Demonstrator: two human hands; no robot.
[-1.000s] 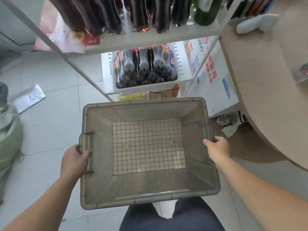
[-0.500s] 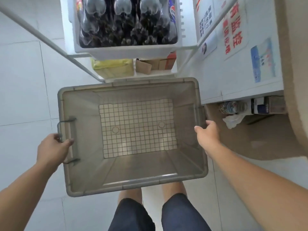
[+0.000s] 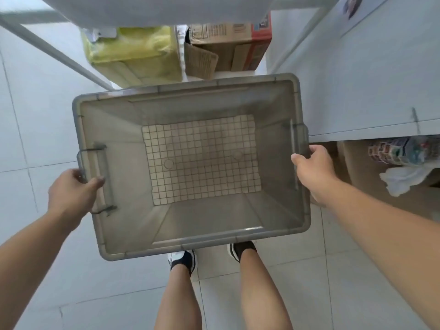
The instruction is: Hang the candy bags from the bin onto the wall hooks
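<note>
In the centre of the frame you've got the grey bin gripped at both ends, and it has dropped a good way in the last second: the shelf of dark bottles has slid up out of view, and now your shoes show just past the bin's lower rim. That reads as you lowering it toward the floor. Your left hand is at the middle left, fingers curled shut around the wire handle on that end. Your right hand is at the middle right, closed over the rim of the other end, thumb on top. The bin itself lies squarely between your two hands, and its gridded bottom is bare: no candy bags in sight, no wall hooks in view either. So the hanging looks finished, and this is likely just parking the empty bin. Above it, at upper centre, a yellow package and a cardboard box sit just beyond the far rim.
</note>
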